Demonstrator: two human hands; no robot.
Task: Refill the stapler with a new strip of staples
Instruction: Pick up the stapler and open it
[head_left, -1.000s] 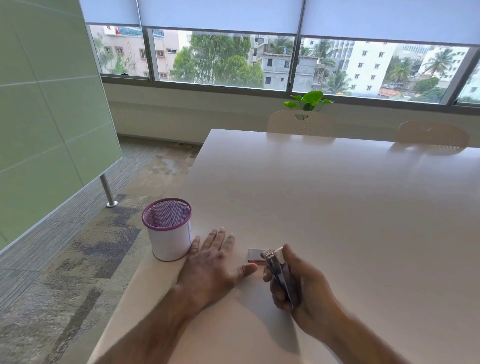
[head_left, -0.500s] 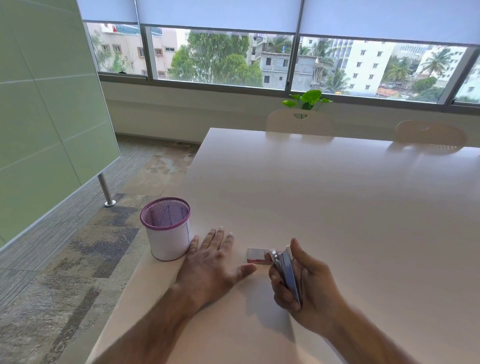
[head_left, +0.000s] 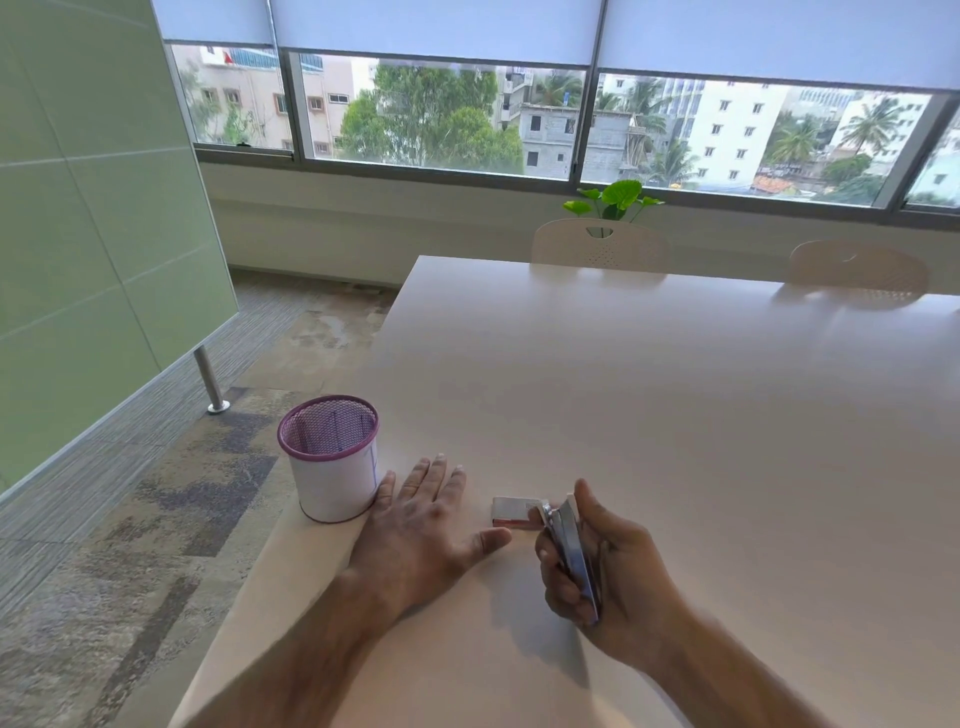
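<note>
Stapler (head_left: 571, 558) on edge in your right hand (head_left: 608, 577), fingers curled round it, above table (head_left: 675, 415). Left hand (head_left: 421, 525) flat, spread, holding nothing. Staple box (head_left: 511, 512) just beyond. Steady base, swing top open fully before reaching for strip.

Low in the frame, the right hand (head_left: 597, 566) grips the stapler (head_left: 571, 556) above the surface (head_left: 649, 415); the left hand (head_left: 421, 525) lies flat between a mesh cup (head_left: 332, 462) and a small staple box (head_left: 511, 512).
</note>
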